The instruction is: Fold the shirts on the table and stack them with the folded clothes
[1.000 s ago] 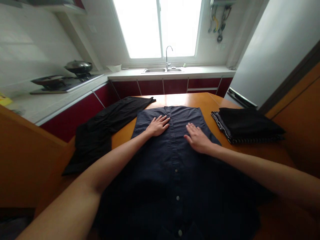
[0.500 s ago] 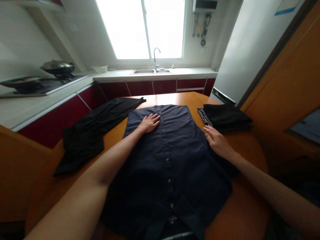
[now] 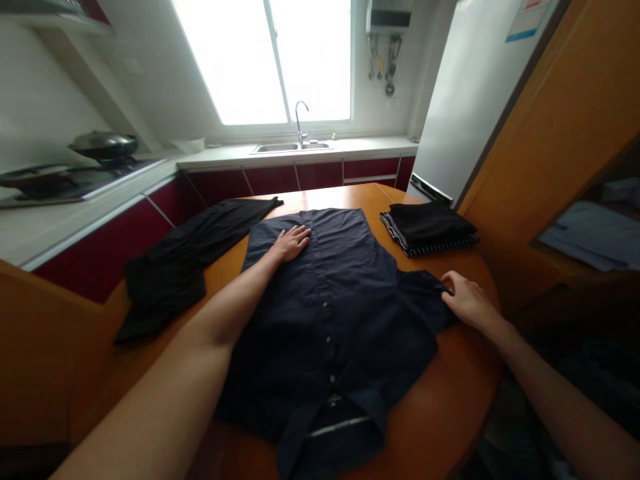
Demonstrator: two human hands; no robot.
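Observation:
A dark navy button-up shirt (image 3: 330, 293) lies spread front-up on the wooden table (image 3: 460, 407), collar toward me. My left hand (image 3: 290, 243) rests flat on its upper left part, fingers stretched out. My right hand (image 3: 467, 300) is at the shirt's right short sleeve (image 3: 423, 293), fingers curled and pinching the sleeve's edge near the table's right rim.
A black garment (image 3: 190, 260) lies loosely at the table's left. A folded dark stack (image 3: 427, 228) sits at the far right of the table. Beyond are red cabinets, a counter with a sink (image 3: 290, 147), a stove with a wok (image 3: 103, 143), and a fridge (image 3: 465, 107).
My right hand slid from the shirt's middle out to the right sleeve and closed on its edge. The left hand stayed flat on the shirt. The view swung right.

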